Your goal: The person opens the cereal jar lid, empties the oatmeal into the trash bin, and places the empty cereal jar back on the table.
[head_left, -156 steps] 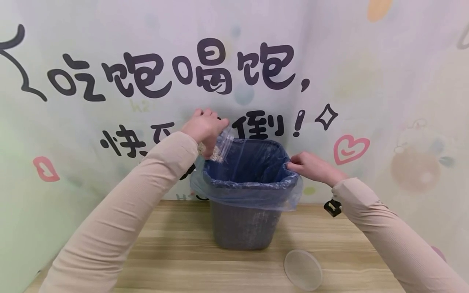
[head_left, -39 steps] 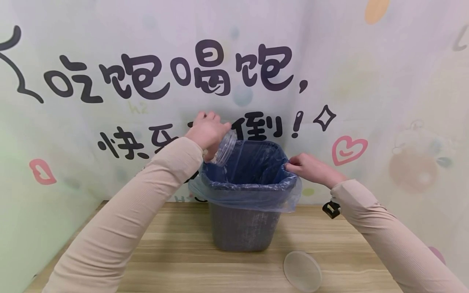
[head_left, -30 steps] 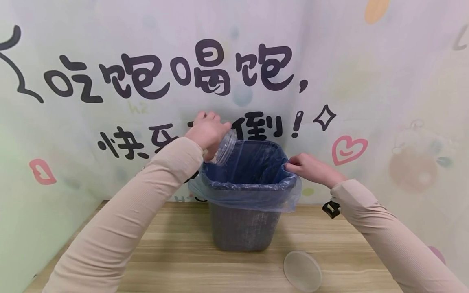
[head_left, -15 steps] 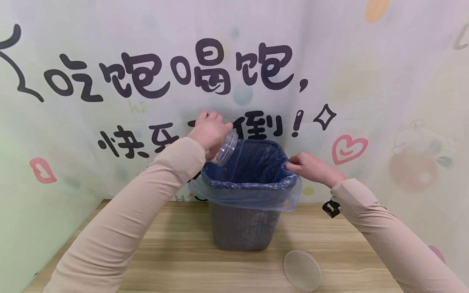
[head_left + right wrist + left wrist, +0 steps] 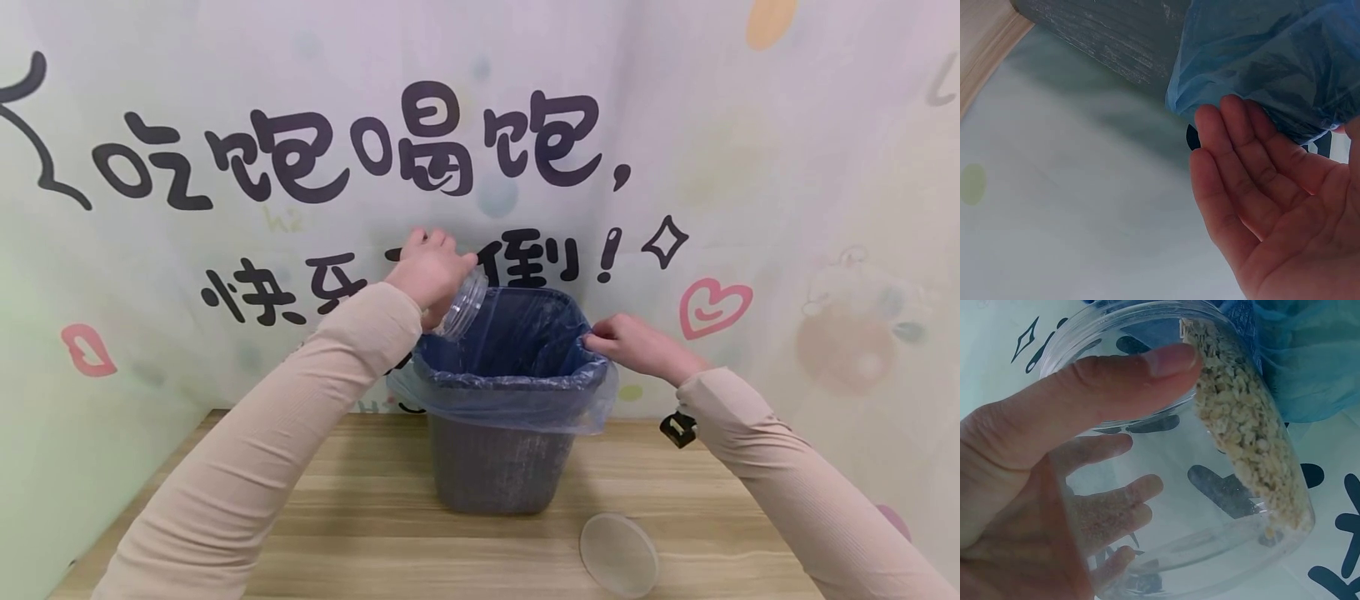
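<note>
My left hand (image 5: pixel 431 271) grips a clear plastic jar (image 5: pixel 463 304), tilted with its open mouth over the left rim of the trash can (image 5: pixel 498 467). In the left wrist view, oat flakes (image 5: pixel 1247 425) lie along the lower side of the jar, reaching up towards its mouth; the thumb and fingers wrap around its wall. A blue trash bag (image 5: pixel 517 408) lines the can and folds down outside the rim. At the right rim, my right hand (image 5: pixel 637 342) holds the bagged edge, thumb on top and fingers outside against the bag. The can's bottom is hidden.
A round, translucent lid (image 5: pixel 618 554) lies on the wooden table (image 5: pixel 352 517), in front and right of the trash can. Close behind the can hangs a pale printed backdrop (image 5: pixel 720 150) with large dark lettering.
Since the oldest frame, the jar has moved slightly right and tipped further over the can. Oats seen inside it then no longer show in the head view. The right hand keeps its place.
</note>
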A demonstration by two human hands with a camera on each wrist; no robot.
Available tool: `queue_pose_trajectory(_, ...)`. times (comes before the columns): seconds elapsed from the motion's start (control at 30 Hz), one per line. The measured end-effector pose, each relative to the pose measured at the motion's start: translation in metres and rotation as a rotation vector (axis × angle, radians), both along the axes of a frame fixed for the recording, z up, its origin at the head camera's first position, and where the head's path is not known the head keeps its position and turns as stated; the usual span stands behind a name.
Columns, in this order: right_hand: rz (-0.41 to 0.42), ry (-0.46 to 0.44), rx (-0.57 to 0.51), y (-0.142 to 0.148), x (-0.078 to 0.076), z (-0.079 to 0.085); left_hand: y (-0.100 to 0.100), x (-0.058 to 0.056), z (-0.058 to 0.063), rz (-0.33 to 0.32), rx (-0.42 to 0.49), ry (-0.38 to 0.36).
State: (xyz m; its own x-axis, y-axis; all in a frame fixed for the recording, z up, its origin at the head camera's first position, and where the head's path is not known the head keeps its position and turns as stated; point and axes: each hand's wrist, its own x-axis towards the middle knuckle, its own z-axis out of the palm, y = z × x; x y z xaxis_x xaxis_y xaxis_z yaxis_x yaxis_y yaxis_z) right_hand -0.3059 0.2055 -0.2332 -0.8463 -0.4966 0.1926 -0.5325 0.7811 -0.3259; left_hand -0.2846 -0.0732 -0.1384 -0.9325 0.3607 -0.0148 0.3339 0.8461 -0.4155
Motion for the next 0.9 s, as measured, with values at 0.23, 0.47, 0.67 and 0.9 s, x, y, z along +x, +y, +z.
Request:
queue_pose_trajectory(0.23,0.0,-0.019,0.0,0.0001,-0.0002,0.0004,0.0004,0.0017,0.0001,-0.004,0.004,0.001)
queue_pose_trajectory(0.47,-0.005,-0.026,0.0,-0.0005,-0.0003,0.0001,0.0002,0.0021,0.0002,-0.008,-0.003,0.003)
queue_pose_trajectory(0.67,-0.001,-0.02,-0.006,-0.0006,0.0005,0.0005,0.0005,0.0018,0.0007,-0.008,0.003,0.0)
queue_pose_trajectory(0.9,0.002,-0.018,-0.007,-0.0001,0.0011,0.0011,0.0,-0.0009,0.0016,0.009,0.018,-0.017)
